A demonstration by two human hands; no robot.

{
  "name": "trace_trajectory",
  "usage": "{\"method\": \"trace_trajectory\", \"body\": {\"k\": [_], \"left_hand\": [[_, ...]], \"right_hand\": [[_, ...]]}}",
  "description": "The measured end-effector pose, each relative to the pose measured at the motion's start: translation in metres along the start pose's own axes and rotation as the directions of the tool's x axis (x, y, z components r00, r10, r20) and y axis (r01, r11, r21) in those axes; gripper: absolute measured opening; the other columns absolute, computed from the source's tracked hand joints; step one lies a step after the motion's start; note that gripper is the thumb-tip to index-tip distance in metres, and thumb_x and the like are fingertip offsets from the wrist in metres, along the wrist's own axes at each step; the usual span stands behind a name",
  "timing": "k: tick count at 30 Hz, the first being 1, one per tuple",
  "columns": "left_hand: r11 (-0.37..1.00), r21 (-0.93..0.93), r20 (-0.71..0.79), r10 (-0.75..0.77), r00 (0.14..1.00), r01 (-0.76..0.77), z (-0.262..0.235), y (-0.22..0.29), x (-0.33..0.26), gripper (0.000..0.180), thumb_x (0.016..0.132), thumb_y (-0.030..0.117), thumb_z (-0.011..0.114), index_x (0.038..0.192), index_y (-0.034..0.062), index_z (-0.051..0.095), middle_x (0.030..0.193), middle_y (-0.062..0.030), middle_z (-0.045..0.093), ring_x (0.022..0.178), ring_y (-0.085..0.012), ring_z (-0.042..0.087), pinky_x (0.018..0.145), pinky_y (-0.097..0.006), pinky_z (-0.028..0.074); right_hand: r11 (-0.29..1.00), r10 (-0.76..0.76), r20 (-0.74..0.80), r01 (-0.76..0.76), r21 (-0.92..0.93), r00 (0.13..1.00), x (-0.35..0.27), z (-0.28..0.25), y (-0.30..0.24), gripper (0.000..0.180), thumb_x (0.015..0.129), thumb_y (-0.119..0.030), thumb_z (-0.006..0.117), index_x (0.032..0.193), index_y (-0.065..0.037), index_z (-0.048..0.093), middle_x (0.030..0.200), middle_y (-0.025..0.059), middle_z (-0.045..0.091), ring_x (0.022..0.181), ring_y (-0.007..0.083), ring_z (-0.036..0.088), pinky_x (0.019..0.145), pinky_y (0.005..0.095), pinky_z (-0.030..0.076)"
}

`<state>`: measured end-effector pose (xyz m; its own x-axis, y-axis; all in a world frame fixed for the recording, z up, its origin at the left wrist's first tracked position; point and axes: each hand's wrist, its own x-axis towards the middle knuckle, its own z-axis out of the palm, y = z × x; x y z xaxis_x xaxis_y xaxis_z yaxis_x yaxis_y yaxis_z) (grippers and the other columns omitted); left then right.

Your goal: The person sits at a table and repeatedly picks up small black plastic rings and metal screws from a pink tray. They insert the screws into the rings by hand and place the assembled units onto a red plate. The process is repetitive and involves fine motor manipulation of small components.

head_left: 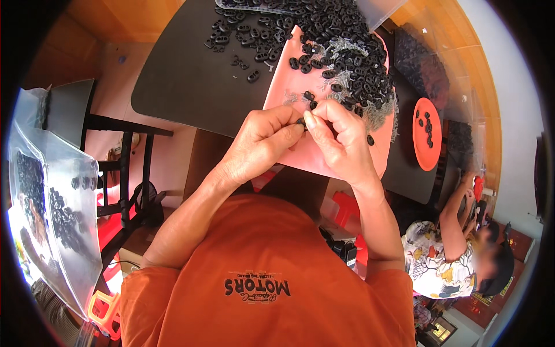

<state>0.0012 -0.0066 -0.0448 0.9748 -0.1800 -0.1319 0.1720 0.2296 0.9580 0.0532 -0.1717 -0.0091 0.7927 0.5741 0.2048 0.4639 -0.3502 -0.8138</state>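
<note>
My left hand (263,139) and my right hand (342,136) meet over the near part of a pink tray (312,156). The left thumb and forefinger pinch a small black cord lock piece (301,122), mostly hidden by fingertips. My right thumb and fingers are closed at its other side; what lies between them, if anything, is hidden. Just beyond the fingertips sit a few loose black pieces (309,95). A heap of black oval two-holed cord lock pieces (361,72) fills the tray's far right, mixed with thin pale grey bits, perhaps springs (378,115).
More black pieces (254,34) are strewn over the dark table (191,63). A round orange-red plate (421,139) with several pieces stands to the right. Clear plastic bags (66,191) hold black pieces at left. Another person (442,248) sits at the right, arms bent.
</note>
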Motion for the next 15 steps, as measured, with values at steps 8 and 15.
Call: {"method": "trace_trajectory", "body": {"k": [8,15], "left_hand": [[0.992,-0.113,-0.026,0.048,0.998,-0.051,0.005,0.005,0.002,0.018,0.091,0.011,0.05,0.082,-0.0017,0.06,0.068,0.0018,0.051,0.062,-0.0051,0.045,0.055,-0.025,0.039],[0.996,-0.048,0.002,0.077,0.997,-0.077,0.001,-0.006,0.005,0.018,0.093,0.015,0.052,0.083,0.0031,0.061,0.07,0.0034,0.052,0.064,-0.0029,0.045,0.054,-0.02,0.037]], "right_hand": [[0.979,0.145,0.149,-0.163,0.121,0.978,0.015,-0.023,0.014,0.013,0.095,-0.012,0.055,0.092,0.0,0.059,0.071,0.0025,0.051,0.065,0.0079,0.045,0.059,0.0248,0.04],[0.791,-0.106,0.103,0.147,-0.594,0.989,0.082,-0.007,0.036,0.013,0.091,-0.016,0.056,0.095,-0.004,0.057,0.092,0.0111,0.059,0.075,0.0327,0.061,0.065,0.043,0.049]]}}
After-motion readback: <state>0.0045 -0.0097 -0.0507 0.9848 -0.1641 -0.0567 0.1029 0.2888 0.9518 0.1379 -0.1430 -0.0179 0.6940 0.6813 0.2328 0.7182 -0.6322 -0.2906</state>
